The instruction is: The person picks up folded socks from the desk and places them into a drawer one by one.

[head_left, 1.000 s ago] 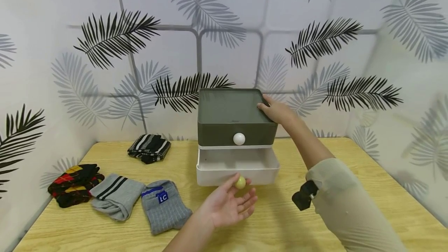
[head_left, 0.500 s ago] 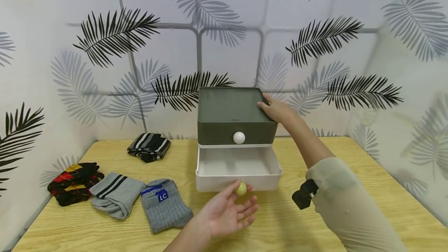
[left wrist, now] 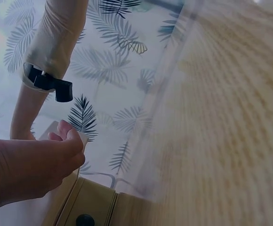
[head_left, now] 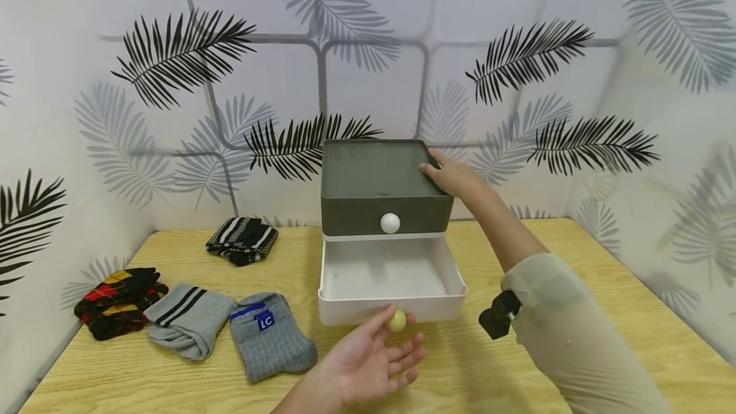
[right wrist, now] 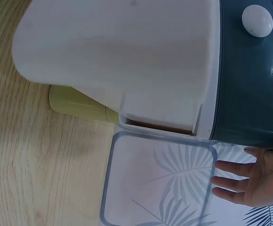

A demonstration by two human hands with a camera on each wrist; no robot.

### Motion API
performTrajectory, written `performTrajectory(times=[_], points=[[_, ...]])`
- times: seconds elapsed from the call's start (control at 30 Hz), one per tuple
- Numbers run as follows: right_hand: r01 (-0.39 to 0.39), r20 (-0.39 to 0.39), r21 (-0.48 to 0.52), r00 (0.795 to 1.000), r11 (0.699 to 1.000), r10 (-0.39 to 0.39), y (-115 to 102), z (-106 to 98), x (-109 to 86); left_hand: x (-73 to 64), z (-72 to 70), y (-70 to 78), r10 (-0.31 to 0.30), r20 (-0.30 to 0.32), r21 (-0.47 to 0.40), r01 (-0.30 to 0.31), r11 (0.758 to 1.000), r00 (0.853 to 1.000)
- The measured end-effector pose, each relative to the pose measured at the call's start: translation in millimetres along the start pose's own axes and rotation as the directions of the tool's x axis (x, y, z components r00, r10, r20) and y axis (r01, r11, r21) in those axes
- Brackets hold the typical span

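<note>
A small two-drawer storage box (head_left: 374, 169) with a dark grey-green top stands at the table's back middle. Its lower white drawer (head_left: 356, 310) is pulled out, and nothing but a tiny dark speck shows inside. My left hand (head_left: 365, 363) pinches the drawer's yellow-green knob (head_left: 397, 321) between thumb and index finger, the other fingers spread loosely below. On the upper drawer, a white knob (head_left: 390, 223) shows. My right hand (head_left: 454, 179) rests against the box's right top edge; in the right wrist view its fingers (right wrist: 233, 183) stretch out straight, away from the side.
To the left lie a plaid red, yellow and black folded sock bundle (head_left: 117, 303), a light grey striped sock pair (head_left: 190, 321) and a grey-blue sock pair (head_left: 270, 337). A black-and-white folded bundle (head_left: 243, 240) sits further back. Leaf-patterned curtain (head_left: 374, 94) surrounds the wooden table (head_left: 517, 363).
My left hand has drawn the lower drawer further out toward me by its knob, showing more of the inside. The right hand stays on the box's top edge.
</note>
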State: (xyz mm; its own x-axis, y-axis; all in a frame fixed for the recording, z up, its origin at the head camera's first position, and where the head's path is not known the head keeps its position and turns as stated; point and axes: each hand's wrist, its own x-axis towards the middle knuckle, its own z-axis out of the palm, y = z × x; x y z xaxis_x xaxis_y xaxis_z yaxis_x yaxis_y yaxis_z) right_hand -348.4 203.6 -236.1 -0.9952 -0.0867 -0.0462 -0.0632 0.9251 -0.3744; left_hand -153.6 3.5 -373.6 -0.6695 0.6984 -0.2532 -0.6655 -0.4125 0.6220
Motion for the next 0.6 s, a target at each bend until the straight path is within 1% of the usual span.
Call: performTrajectory(times=[0.2, 0.47, 0.6], points=[[0.0, 0.001, 0.002, 1.0, 1.0, 0.0, 0.0, -2.2, 0.2, -6.5, -0.4, -1.8, -0.032, 0.024, 0.0, 0.032, 0.999, 0.999], [0.011, 0.0, 0.001, 1.0, 1.0, -0.011, 0.2, -1.7, 1.0, -9.9, -0.4, -3.9, -0.046, 0.041, 0.016, 0.046, 0.999, 0.998], [0.012, -0.001, 0.007, 1.0, 1.0, -0.012, 0.6, -0.9, 0.2, -11.7, 1.1, -5.5, -0.083, 0.067, 0.019, 0.082, 0.996, 0.994]])
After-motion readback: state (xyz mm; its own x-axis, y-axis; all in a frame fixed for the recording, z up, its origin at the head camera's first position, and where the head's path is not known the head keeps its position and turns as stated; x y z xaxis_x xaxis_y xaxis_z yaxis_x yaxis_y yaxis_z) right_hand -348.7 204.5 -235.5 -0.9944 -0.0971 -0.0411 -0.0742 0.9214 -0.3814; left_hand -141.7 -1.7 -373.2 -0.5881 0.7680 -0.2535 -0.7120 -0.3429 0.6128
